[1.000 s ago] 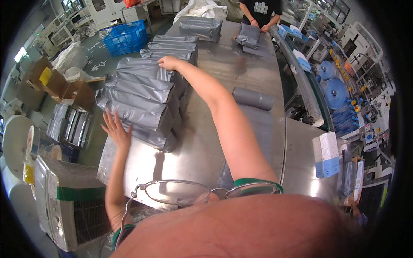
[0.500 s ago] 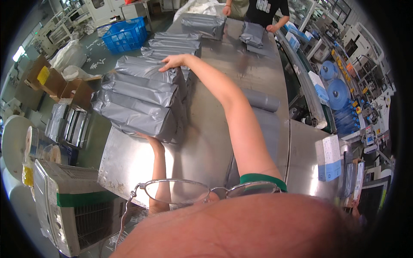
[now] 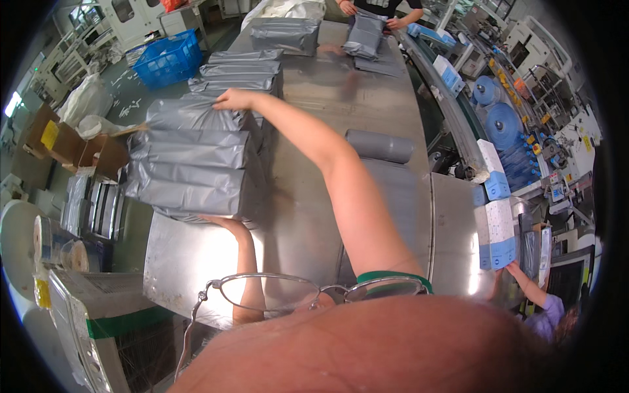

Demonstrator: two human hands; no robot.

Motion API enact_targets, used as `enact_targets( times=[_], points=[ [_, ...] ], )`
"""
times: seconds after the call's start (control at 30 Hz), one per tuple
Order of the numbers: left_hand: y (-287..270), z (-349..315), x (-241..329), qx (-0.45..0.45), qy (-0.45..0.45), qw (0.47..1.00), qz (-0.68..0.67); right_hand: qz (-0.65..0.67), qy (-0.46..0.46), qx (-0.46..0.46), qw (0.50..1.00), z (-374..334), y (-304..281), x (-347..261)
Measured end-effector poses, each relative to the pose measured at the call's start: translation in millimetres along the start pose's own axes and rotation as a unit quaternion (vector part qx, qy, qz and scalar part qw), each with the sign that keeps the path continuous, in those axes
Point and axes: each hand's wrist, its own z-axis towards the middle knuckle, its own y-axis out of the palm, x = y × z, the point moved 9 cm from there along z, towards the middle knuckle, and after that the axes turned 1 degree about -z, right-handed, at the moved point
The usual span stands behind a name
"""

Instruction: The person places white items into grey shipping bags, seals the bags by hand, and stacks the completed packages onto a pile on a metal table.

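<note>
A row of grey plastic-wrapped packages (image 3: 190, 183) lies at the table's left side. My right hand (image 3: 234, 99) reaches across to the far one of the near group, pinching the film of that grey package (image 3: 173, 114), which wrinkles at the fingertips. Against the underside of the nearest package rests my left hand (image 3: 228, 223); its fingers are hidden beneath the bag. More grey packages (image 3: 239, 67) stand in line just beyond.
The metal table (image 3: 308, 196) carries a grey roll (image 3: 380, 145) and, farther off, a large grey package (image 3: 285, 36). At the far end a co-worker's hands (image 3: 347, 8) handle a grey bag (image 3: 364, 36). Another person's hand (image 3: 511, 267) touches blue-and-white boxes (image 3: 496, 226) at right. A conveyor (image 3: 452, 98) runs alongside.
The view has shifted slightly. My right hand's fingers have drawn together on the film, which is now creased. Another person's arm has come in at the right, by the boxes.
</note>
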Motion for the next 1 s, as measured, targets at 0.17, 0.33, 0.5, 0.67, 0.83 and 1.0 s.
enact_targets(
  times=[0.17,0.33,0.5,0.67,0.83,1.0],
  points=[
    [8.0,15.1,-8.1,0.001,-0.029,0.996,-0.081,-0.003,-0.056,0.031,0.998,-9.5,-19.3,-2.2],
    [-20.4,20.8,-18.8,-0.007,0.139,0.987,0.080,0.043,-0.001,0.348,0.936,-67.8,-58.4,-27.0],
    [-68.0,3.1,2.3,-0.020,0.071,0.989,0.128,-0.122,-0.042,0.408,0.904,-292.6,-76.3,-12.3],
    [-67.2,-72.8,61.7,-0.134,0.271,0.925,0.231,-0.136,0.477,0.539,0.681,-687.2,-132.2,90.8],
    [-35.4,-200.9,87.0,-0.340,0.369,0.806,0.315,-0.269,0.523,0.560,0.584,-905.3,-130.7,77.2],
    [-22.6,-264.9,83.8,-0.331,0.428,0.701,0.465,-0.204,0.552,0.558,0.586,-942.0,-127.3,106.6]
  ],
)
